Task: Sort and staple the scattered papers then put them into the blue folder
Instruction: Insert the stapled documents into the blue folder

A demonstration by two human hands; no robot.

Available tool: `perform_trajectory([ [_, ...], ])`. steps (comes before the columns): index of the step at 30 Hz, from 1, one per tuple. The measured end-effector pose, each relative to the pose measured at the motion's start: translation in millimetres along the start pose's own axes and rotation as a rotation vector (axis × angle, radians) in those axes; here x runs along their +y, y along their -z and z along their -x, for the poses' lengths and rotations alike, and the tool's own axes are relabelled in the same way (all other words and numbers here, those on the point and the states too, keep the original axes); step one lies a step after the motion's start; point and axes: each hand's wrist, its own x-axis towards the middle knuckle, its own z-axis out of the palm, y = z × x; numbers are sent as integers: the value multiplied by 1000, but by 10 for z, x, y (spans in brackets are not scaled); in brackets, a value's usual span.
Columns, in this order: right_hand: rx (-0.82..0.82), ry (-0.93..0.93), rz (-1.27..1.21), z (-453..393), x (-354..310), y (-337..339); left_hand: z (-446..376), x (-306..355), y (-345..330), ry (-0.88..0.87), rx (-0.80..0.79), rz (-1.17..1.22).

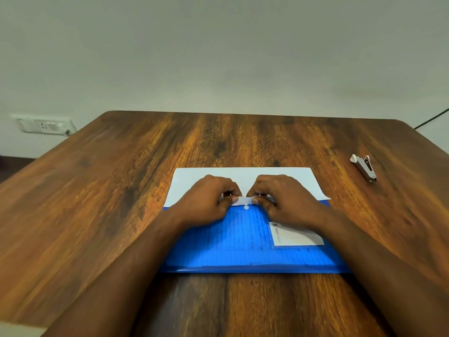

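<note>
A blue plastic folder (233, 246) lies flat on the wooden table in front of me, with a white label (295, 235) on its right part. White paper (243, 176) sticks out from the folder's far edge. My left hand (209, 198) and my right hand (284, 198) meet at the middle of that edge, both pinching a small white tab (243, 200) just above the folder's round snap button (246, 207). A small silver stapler (364, 167) lies by itself at the far right of the table.
The wooden table (97, 215) ends at a pale wall behind. A wall socket (45, 125) sits at the left beyond the table edge, and a dark cable (432, 120) runs at the far right.
</note>
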Motion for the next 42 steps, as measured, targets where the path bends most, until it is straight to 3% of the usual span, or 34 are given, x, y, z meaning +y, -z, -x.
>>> perform_trajectory([
  [14,-36,10,-40,33,-73,108,65,32,74,-59,-22,114],
  [33,-192,144,311,112,-326,182,69,101,126,-215,-55,-142],
  [42,-130,102,365,241,-337,92,182,161,76,-119,-43,-148],
])
